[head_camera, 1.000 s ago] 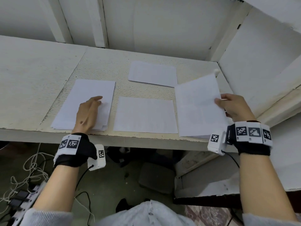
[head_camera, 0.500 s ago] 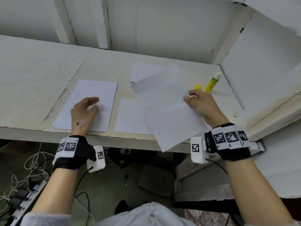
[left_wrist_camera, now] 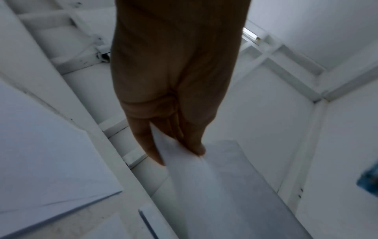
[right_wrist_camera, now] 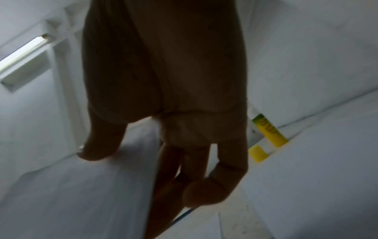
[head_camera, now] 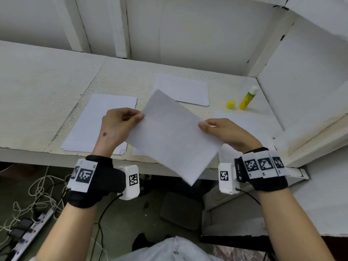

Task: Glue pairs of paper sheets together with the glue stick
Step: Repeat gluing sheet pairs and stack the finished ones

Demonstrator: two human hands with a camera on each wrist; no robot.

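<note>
While airborne, paper sheet (head_camera: 173, 136) between both hands' fingers (head_camera: 138, 116).

White sheet (head_camera: 171, 136) aloft, tilted; uncapped glue stick (head_camera: 248, 98) upright.

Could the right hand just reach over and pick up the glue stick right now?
Probably not right away. The right hand is pinching one edge of the held sheet, so it is occupied. The path itself looks free: the glue stick lies uncapped on the table beyond that hand, nothing between.
</note>
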